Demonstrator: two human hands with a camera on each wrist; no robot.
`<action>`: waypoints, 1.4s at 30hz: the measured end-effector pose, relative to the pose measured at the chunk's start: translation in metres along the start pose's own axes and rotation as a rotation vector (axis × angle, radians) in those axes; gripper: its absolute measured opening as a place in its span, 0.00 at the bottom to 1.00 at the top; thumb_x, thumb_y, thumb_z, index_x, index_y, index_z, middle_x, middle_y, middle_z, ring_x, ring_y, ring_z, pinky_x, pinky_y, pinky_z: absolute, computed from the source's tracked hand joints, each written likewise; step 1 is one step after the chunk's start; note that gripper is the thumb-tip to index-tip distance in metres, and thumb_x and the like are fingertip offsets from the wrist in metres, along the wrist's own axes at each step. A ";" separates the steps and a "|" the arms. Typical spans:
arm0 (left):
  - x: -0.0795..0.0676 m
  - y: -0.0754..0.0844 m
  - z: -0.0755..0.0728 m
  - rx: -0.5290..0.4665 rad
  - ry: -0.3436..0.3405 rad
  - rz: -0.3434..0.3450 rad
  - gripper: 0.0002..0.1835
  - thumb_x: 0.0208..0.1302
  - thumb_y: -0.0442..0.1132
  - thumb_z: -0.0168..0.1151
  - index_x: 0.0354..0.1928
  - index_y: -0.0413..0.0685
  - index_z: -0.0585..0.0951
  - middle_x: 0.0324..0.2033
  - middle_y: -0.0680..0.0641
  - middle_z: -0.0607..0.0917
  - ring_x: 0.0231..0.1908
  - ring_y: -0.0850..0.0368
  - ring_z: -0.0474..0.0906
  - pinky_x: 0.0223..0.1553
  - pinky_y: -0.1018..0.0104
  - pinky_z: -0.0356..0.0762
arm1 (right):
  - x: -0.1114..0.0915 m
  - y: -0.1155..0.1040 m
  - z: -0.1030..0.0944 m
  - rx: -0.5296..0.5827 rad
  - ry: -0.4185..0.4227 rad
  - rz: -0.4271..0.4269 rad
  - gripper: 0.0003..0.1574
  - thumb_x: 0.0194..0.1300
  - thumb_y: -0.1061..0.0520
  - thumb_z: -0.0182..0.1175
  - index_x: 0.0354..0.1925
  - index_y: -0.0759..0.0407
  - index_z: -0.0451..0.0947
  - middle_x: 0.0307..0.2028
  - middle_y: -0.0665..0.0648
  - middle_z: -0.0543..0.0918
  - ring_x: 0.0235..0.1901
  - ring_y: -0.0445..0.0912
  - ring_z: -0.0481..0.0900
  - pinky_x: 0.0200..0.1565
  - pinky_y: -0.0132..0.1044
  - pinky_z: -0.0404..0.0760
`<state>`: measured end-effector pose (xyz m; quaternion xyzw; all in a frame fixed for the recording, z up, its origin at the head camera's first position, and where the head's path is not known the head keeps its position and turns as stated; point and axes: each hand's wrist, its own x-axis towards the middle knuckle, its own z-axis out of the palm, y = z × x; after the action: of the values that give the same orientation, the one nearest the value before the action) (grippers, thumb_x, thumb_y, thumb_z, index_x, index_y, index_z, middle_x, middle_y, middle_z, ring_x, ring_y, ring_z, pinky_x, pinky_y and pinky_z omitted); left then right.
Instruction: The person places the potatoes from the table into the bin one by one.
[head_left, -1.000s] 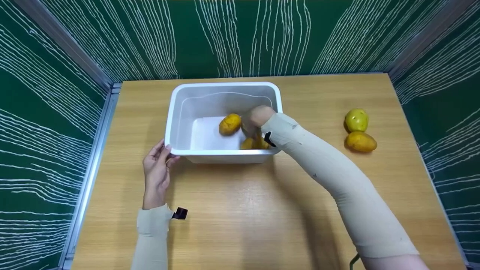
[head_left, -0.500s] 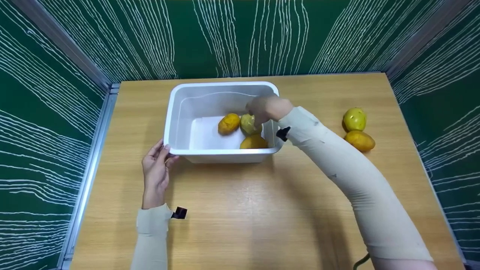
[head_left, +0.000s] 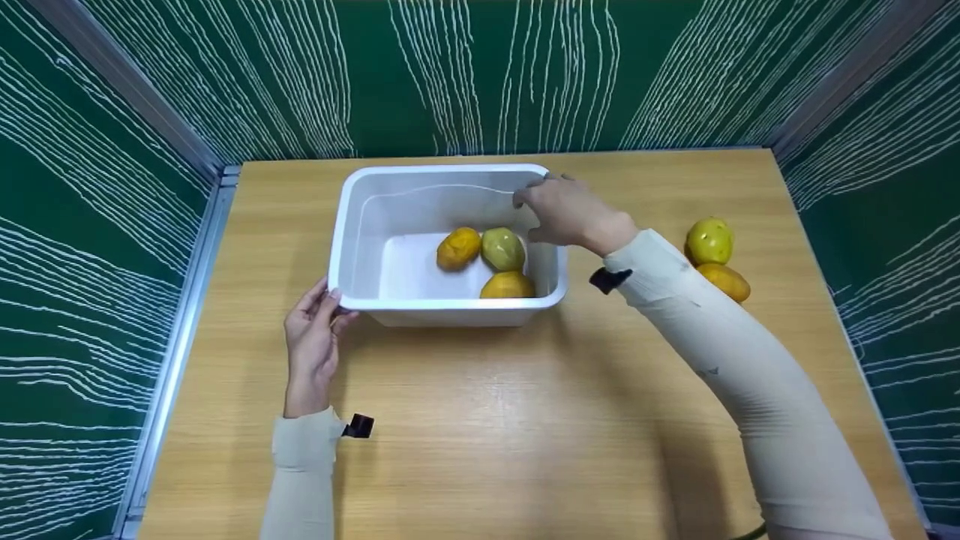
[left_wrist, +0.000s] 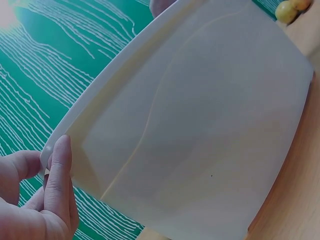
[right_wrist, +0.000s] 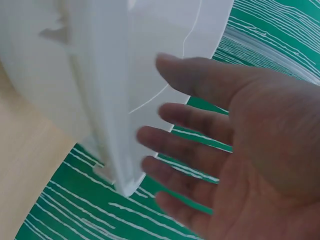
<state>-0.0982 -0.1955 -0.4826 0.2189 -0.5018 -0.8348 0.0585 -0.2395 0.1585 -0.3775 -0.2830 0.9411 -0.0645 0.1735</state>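
Grn walls [head_left: 386, 97], wht squiggles | L hand [head_left: 313, 341] grips bin [head_left: 450, 318] | R hand [head_left: 574, 214] nr

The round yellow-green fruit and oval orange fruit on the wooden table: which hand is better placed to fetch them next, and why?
Probably the right hand: it holds nothing and is nearer the round fruit and oval fruit. The left hand grips the white plastic tub at its near-left corner.
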 end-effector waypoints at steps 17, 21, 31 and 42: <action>0.000 0.001 0.000 0.015 0.005 -0.017 0.26 0.79 0.24 0.52 0.75 0.27 0.66 0.50 0.42 0.78 0.33 0.59 0.84 0.36 0.76 0.92 | -0.034 0.040 0.026 0.076 0.388 -0.074 0.29 0.67 0.56 0.75 0.62 0.64 0.81 0.63 0.66 0.83 0.62 0.64 0.76 0.70 0.67 0.77; -0.001 0.001 0.000 0.013 -0.004 -0.007 0.26 0.79 0.24 0.51 0.75 0.25 0.64 0.50 0.42 0.78 0.32 0.59 0.85 0.36 0.77 0.92 | -0.040 0.048 0.031 0.085 0.434 -0.072 0.28 0.68 0.55 0.74 0.62 0.64 0.81 0.63 0.67 0.83 0.62 0.64 0.76 0.71 0.66 0.77; -0.001 0.002 0.001 0.017 0.009 -0.017 0.25 0.79 0.25 0.53 0.74 0.26 0.65 0.49 0.42 0.79 0.32 0.59 0.85 0.36 0.76 0.92 | -0.057 0.071 0.050 0.162 0.444 0.019 0.29 0.67 0.57 0.75 0.63 0.64 0.80 0.64 0.67 0.81 0.64 0.65 0.74 0.72 0.67 0.75; 0.000 0.002 0.001 0.024 0.019 -0.025 0.25 0.79 0.25 0.53 0.74 0.28 0.66 0.49 0.42 0.79 0.32 0.59 0.84 0.35 0.77 0.92 | -0.074 0.099 0.083 0.169 0.451 0.089 0.29 0.67 0.57 0.74 0.63 0.64 0.80 0.64 0.67 0.81 0.62 0.65 0.75 0.71 0.67 0.76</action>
<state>-0.0987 -0.1953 -0.4804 0.2339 -0.5082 -0.8273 0.0502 -0.2016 0.2797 -0.4552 -0.2040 0.9588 -0.1969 -0.0152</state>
